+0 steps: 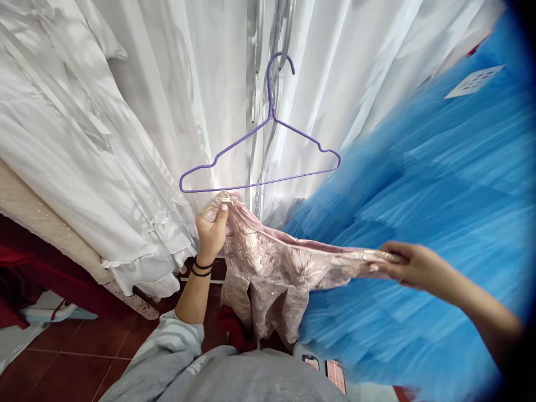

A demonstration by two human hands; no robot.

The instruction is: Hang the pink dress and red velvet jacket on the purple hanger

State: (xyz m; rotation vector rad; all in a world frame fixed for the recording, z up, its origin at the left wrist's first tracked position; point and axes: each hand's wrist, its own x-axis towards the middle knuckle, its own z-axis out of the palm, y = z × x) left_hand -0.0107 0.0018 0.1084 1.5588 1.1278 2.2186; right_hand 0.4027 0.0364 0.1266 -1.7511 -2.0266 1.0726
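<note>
A pale pink dress (268, 262) with a shiny gold pattern is stretched between my two hands. My left hand (213, 226) pinches one upper edge of its bodice, just under the hanger's bottom bar. On the other side, my right hand (402, 263) grips the opposite end of the bodice, pulled out to the right. The dress's lower part hangs down in front of my body. Above it a bare purple hanger (272, 114) hangs by its hook from a metal fixture (288, 33). Whether the dress's edge touches the hanger's bar I cannot tell.
White garments (125, 139) hang along the left and behind the hanger. A large blue tulle dress (419, 184) fills the right, with a white card (475, 81) on it. Red cloth (54, 268) hangs at lower left, above red floor tiles (84, 357).
</note>
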